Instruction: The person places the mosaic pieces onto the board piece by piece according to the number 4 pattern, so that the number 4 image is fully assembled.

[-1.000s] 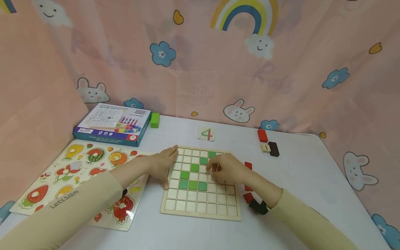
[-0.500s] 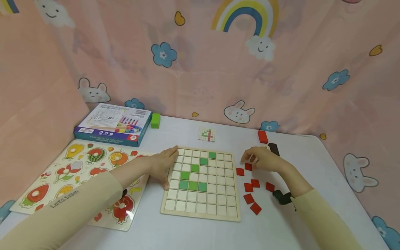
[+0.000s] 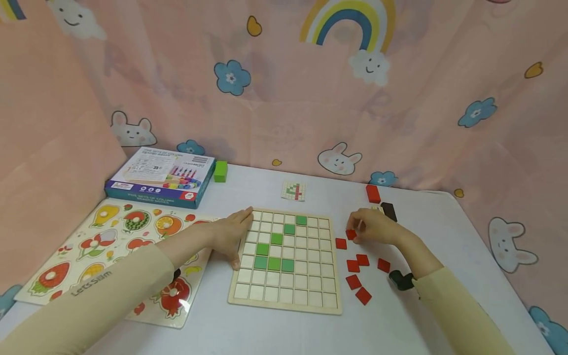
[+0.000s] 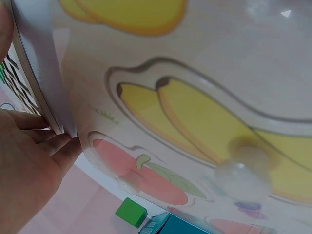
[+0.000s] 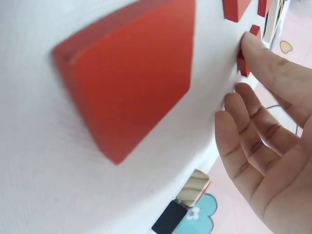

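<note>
A wooden grid board (image 3: 307, 298) lies mid-table, with several green tiles (image 3: 274, 263) set in its squares. My left hand (image 3: 230, 235) rests along the board's left edge, fingers straight, thumb lower down. In the left wrist view, those fingertips (image 4: 68, 141) meet the board's side. Right of the board, my right hand (image 3: 372, 226) pinches a red square tile (image 3: 351, 234) between thumb and fingers. The right wrist view shows the thumb (image 5: 256, 53) over that tile (image 5: 242, 64). Several other red tiles (image 3: 353, 282) lie scattered near the board's right side.
A fruit puzzle board (image 3: 84, 241) lies under my left forearm. Behind it are a boxed set (image 3: 159, 172) and a green block (image 3: 220, 171). A small pattern card (image 3: 293, 191) sits beyond the grid board. A red block (image 3: 373, 194) and a black block (image 3: 388, 212) stand back right.
My right hand has left the board, moved right to the red tiles and now pinches one, which has shifted slightly. The left hand has stayed at the board's edge.
</note>
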Available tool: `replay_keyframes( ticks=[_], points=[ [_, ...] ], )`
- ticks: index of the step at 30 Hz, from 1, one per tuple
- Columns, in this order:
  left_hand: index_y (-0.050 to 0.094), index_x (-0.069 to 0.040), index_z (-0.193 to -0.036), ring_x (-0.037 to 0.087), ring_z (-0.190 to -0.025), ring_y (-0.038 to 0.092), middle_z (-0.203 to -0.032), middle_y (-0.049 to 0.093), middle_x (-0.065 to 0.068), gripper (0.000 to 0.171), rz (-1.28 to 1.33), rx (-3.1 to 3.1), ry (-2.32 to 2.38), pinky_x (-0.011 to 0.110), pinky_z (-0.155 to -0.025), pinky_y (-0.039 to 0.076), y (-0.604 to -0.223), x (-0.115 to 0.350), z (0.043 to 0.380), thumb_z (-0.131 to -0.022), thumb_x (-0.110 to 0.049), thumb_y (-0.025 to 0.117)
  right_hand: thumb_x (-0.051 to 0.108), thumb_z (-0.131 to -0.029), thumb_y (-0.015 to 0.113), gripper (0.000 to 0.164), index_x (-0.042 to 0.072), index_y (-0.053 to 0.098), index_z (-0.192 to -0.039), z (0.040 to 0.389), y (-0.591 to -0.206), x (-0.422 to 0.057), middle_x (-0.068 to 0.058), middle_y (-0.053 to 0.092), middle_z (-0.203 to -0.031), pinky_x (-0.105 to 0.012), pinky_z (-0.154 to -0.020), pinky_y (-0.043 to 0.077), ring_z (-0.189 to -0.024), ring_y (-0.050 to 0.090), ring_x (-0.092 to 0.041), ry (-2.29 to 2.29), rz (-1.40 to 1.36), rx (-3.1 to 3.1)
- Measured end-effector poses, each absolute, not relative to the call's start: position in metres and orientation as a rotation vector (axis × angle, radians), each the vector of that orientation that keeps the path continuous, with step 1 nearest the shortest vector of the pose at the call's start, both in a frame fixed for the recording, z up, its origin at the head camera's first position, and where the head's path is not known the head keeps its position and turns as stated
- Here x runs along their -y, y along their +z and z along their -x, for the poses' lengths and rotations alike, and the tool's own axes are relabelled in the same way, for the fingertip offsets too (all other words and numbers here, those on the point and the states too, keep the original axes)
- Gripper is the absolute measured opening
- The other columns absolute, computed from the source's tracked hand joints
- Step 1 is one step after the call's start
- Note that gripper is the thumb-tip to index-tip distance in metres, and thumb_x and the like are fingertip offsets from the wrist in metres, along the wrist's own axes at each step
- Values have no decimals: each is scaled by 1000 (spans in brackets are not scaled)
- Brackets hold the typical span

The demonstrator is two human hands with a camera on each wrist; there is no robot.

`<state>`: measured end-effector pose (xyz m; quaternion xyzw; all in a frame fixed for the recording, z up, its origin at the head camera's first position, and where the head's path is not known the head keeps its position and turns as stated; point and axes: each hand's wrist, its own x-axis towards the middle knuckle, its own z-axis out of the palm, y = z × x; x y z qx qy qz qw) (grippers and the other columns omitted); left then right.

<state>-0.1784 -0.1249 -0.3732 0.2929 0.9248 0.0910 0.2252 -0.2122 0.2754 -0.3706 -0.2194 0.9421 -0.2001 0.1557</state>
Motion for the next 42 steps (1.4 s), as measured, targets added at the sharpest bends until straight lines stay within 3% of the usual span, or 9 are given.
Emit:
replay_keyframes(
  ticks=[9,17,23,31,42],
  points=[
    [13,12,-153,45,-154,10,-165,3,29,133,-816,-2553,240,54,-124,24,-373,124,179,-61,-40,92,11,-85,75,13,9,62,-86,214,-366,-272,-3,61,-79,-25,-65,48,-76,54,-15,-645,590,-2738],
    [13,12,-153,45,-154,10,-165,4,29,133,-807,-2552,241,54,-124,23,-373,123,180,-60,-40,93,14,-89,71,9,11,67,-97,219,-363,-242,-7,62,-84,-24,-64,52,-77,58,-17,-923,512,-2738],
    [13,12,-153,45,-154,11,-165,3,28,133,-799,-2552,244,54,-124,24,-371,123,178,-60,-39,93,14,-91,69,9,13,71,-100,213,-363,-204,-6,66,-91,-25,-70,52,-82,58,-18,-927,522,-2730],
    [12,11,-154,45,-154,11,-165,3,28,133,-805,-2549,237,54,-124,24,-371,123,178,-61,-40,92,9,-88,71,8,11,73,-96,210,-369,-170,-4,71,-89,-25,-72,50,-78,58,-13,-901,634,-2707],
    [11,10,-154,44,-154,9,-166,0,27,134,-784,-2543,232,53,-124,23,-372,124,178,-61,-40,92,9,-86,73,7,13,76,-91,209,-375,-161,-1,75,-88,-25,-71,51,-75,60,-10,-791,683,-2733]
  ],
)
